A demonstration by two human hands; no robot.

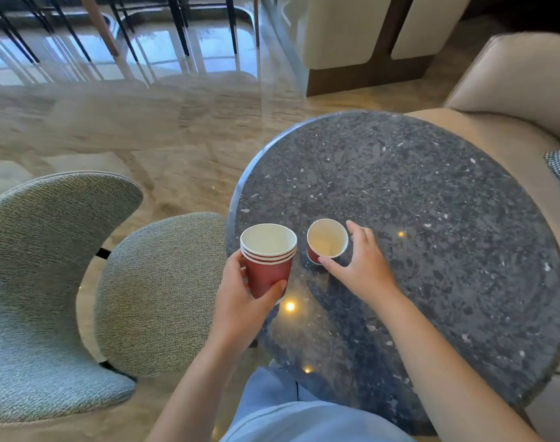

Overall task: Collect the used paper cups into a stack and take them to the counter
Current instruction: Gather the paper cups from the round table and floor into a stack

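One loose cup (327, 241) is standing near the table's (431, 218) left edge, the right hand (361, 263) curling half-open around it, so pinching below the rim before nesting it into the left hand's (240, 301) firmly gripped stack (267, 260) is looking wisest.

It looked like a café or lounge seating area: a round dark speckled stone table (431, 218) stood on polished marble-look flooring (112, 122), with a grey-green upholstered chair (49, 282) beside it, a beige sofa (511, 90) behind, and thin dark chair legs (122, 30) further off.
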